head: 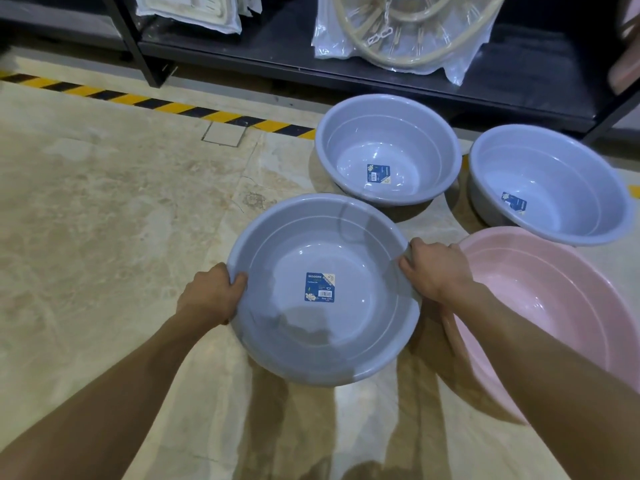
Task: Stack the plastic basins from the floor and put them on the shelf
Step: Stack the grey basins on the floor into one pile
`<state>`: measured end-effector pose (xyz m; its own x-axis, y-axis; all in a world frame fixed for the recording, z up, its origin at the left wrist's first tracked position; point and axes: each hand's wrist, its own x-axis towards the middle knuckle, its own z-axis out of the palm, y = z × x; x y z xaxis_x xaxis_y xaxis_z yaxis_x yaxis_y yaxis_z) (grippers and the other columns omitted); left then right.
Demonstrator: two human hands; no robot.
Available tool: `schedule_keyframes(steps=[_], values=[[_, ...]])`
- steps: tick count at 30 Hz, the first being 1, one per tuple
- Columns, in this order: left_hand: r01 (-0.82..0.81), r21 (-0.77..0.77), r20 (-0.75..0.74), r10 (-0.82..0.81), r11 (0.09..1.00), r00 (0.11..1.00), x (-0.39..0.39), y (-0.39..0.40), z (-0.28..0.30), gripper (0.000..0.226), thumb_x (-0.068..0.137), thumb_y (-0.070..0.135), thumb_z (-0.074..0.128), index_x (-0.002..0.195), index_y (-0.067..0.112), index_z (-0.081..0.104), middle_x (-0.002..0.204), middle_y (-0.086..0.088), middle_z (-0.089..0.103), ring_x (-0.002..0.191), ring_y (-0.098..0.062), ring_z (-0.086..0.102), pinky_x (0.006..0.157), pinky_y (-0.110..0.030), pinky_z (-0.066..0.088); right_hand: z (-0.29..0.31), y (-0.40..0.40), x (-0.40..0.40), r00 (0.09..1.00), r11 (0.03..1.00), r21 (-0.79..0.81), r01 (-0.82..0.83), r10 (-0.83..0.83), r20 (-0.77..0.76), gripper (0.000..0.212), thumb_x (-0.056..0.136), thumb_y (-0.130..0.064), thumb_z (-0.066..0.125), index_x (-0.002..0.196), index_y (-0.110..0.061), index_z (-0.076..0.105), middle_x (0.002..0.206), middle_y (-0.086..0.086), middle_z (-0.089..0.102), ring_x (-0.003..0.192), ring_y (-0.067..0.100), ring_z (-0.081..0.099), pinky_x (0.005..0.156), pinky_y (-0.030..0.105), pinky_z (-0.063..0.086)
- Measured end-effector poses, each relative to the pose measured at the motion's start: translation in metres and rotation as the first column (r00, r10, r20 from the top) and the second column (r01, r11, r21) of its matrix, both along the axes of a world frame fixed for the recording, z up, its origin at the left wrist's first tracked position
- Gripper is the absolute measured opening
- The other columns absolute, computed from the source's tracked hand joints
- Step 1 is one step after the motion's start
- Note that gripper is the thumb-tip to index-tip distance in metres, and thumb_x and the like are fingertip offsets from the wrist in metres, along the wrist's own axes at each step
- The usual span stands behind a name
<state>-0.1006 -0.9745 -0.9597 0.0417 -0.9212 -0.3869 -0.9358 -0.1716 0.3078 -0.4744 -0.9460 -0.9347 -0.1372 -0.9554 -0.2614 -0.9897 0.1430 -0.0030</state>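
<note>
Both the left hand (211,294) and right hand (434,271) grip 1 grey basin (322,289); nothing is stacked yet, and 3 other basins sit on the floor (104,202).

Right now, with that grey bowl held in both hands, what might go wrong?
The left hand and right hand grip only the rim of the held grey basin, so it could tip or slip. The right forearm hangs over the pink basin and might knock it. Nesting into the middle grey basin off-centre could leave it tilted.
</note>
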Motion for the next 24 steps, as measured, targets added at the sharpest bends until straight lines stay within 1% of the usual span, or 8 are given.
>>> schedule_keyframes(steps=[2, 8, 11, 13, 15, 18, 21, 24], values=[[-0.093, -0.009, -0.053, 0.092, 0.996, 0.994, 0.004, 0.009, -0.007, 0.044, 0.101, 0.055, 0.041, 0.093, 0.013, 0.051, 0.073, -0.009, 0.063, 0.050, -0.023, 0.064, 0.049, -0.029, 0.046, -0.002, 0.001, 0.007, 0.996, 0.999, 0.026, 0.037, -0.039, 0.075, 0.035, 0.102, -0.047, 0.039, 0.109, -0.016, 0.054, 0.091, 0.006, 0.066, 0.080, 0.028, 0.063, 0.079, 0.042, 0.052], [-0.185, -0.026, -0.154, 0.179, 0.982, 0.972, 0.008, 0.014, -0.011, 0.040, 0.102, 0.047, 0.043, 0.096, 0.008, 0.051, 0.081, -0.011, 0.056, 0.063, -0.022, 0.051, 0.062, -0.037, 0.041, -0.001, 0.004, 0.018, 0.985, 0.996, 0.045, 0.076, -0.082, 0.151, 0.035, 0.102, -0.045, 0.038, 0.111, -0.015, 0.051, 0.104, 0.012, 0.069, 0.088, 0.033, 0.066, 0.083, 0.049, 0.055], [-0.197, -0.060, -0.188, 0.183, 0.978, 0.965, 0.016, 0.014, -0.002, 0.040, 0.102, 0.047, 0.046, 0.093, 0.008, 0.052, 0.081, -0.010, 0.057, 0.063, -0.017, 0.048, 0.060, -0.036, 0.037, 0.003, 0.003, 0.021, 0.982, 0.997, 0.012, 0.072, -0.073, 0.176, 0.035, 0.101, -0.047, 0.038, 0.107, -0.016, 0.051, 0.101, 0.011, 0.069, 0.084, 0.031, 0.064, 0.078, 0.044, 0.054], [-0.181, -0.108, -0.188, 0.159, 0.978, 0.969, 0.024, 0.011, 0.009, 0.041, 0.102, 0.046, 0.047, 0.090, 0.007, 0.051, 0.080, -0.011, 0.057, 0.065, -0.023, 0.050, 0.062, -0.037, 0.037, 0.010, -0.002, 0.024, 0.981, 0.997, -0.040, 0.059, -0.051, 0.187, 0.031, 0.099, -0.048, 0.040, 0.100, -0.018, 0.048, 0.096, 0.010, 0.067, 0.078, 0.031, 0.059, 0.068, 0.040, 0.046], [-0.161, -0.159, -0.174, 0.132, 0.974, 0.976, 0.030, 0.002, 0.023, 0.041, 0.102, 0.045, 0.049, 0.087, 0.007, 0.048, 0.076, -0.013, 0.055, 0.069, -0.034, 0.053, 0.063, -0.038, 0.037, 0.020, -0.010, 0.026, 0.979, 0.995, -0.077, 0.059, -0.043, 0.201, 0.031, 0.098, -0.048, 0.041, 0.097, -0.017, 0.046, 0.091, 0.009, 0.062, 0.079, 0.034, 0.058, 0.066, 0.040, 0.042], [-0.145, -0.212, -0.156, 0.113, 0.966, 0.981, 0.031, -0.024, 0.052, 0.040, 0.100, 0.046, 0.053, 0.089, 0.008, 0.046, 0.074, -0.013, 0.055, 0.064, -0.031, 0.051, 0.061, -0.038, 0.037, 0.039, -0.029, 0.026, 0.973, 0.989, -0.126, 0.072, -0.041, 0.229, 0.032, 0.098, -0.045, 0.043, 0.098, -0.014, 0.050, 0.087, 0.007, 0.057, 0.078, 0.034, 0.055, 0.065, 0.039, 0.040], [-0.147, -0.274, -0.185, 0.098, 0.950, 0.978, 0.020, -0.058, 0.079, 0.038, 0.098, 0.043, 0.057, 0.091, 0.006, 0.050, 0.083, -0.019, 0.059, 0.077, -0.036, 0.052, 0.066, -0.039, 0.040, 0.060, -0.056, 0.014, 0.972, 0.974, -0.202, 0.101, -0.053, 0.229, 0.033, 0.097, -0.044, 0.044, 0.094, -0.013, 0.051, 0.084, 0.007, 0.059, 0.075, 0.033, 0.058, 0.062, 0.039, 0.043], [-0.107, -0.323, -0.195, 0.044, 0.940, 0.980, 0.001, -0.090, 0.104, 0.035, 0.097, 0.041, 0.057, 0.092, 0.007, 0.052, 0.075, -0.013, 0.057, 0.082, -0.035, 0.052, 0.062, -0.038, 0.039, 0.080, -0.080, -0.005, 0.973, 0.959, -0.255, 0.124, -0.067, 0.219, 0.030, 0.097, -0.044, 0.045, 0.092, -0.015, 0.051, 0.076, 0.003, 0.057, 0.064, 0.024, 0.052, 0.052, 0.034, 0.036]])
